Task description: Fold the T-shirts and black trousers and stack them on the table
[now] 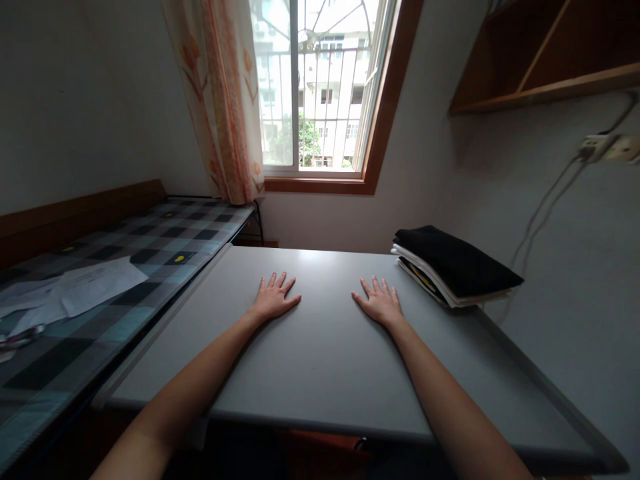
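Observation:
Both arms reach forward over a light grey table [320,360]. My left hand [273,297] lies palm down on the tabletop, fingers spread, holding nothing. To its right, my right hand [380,301] rests flat the same way, its fingers also apart and nothing in them. A gap of bare tabletop separates the two thumbs. Nearest to my right hand is a stack of folded cloth [455,263], black on top with white layers below, at the table's far right edge.
On the left, a bed with a checked cover [200,233] runs alongside the table, with loose papers [100,287] on it. A curtain [225,100] hangs beside the barred window [325,93]. A wooden shelf [500,93] and a power socket [595,148] with cables are on the right wall.

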`<state>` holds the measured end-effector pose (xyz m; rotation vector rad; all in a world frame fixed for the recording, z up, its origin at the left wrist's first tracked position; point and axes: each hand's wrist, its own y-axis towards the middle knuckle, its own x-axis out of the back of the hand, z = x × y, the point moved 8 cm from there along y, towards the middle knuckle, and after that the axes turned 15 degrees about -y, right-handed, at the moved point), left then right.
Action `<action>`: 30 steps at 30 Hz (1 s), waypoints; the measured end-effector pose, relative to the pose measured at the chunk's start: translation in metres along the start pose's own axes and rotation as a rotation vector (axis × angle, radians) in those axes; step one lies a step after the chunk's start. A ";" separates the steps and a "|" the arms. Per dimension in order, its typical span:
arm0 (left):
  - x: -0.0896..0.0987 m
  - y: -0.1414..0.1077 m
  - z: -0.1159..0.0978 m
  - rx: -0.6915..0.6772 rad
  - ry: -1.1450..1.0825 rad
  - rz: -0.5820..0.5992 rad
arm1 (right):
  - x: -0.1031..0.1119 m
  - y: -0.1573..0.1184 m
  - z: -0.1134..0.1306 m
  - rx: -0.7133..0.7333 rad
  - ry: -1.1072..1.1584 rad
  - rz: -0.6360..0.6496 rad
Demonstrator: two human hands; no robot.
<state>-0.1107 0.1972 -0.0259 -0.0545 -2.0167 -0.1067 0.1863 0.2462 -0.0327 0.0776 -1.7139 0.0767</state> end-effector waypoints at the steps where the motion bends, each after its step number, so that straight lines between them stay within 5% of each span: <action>1: 0.000 0.000 0.000 -0.001 -0.002 0.000 | 0.000 0.000 0.000 0.000 -0.005 0.004; 21: 0.000 0.002 0.000 -0.022 -0.018 -0.001 | 0.003 -0.002 0.000 0.002 -0.005 0.007; 30: 0.005 -0.001 0.000 -0.053 -0.254 -0.059 | 0.007 -0.005 0.000 0.059 0.060 -0.055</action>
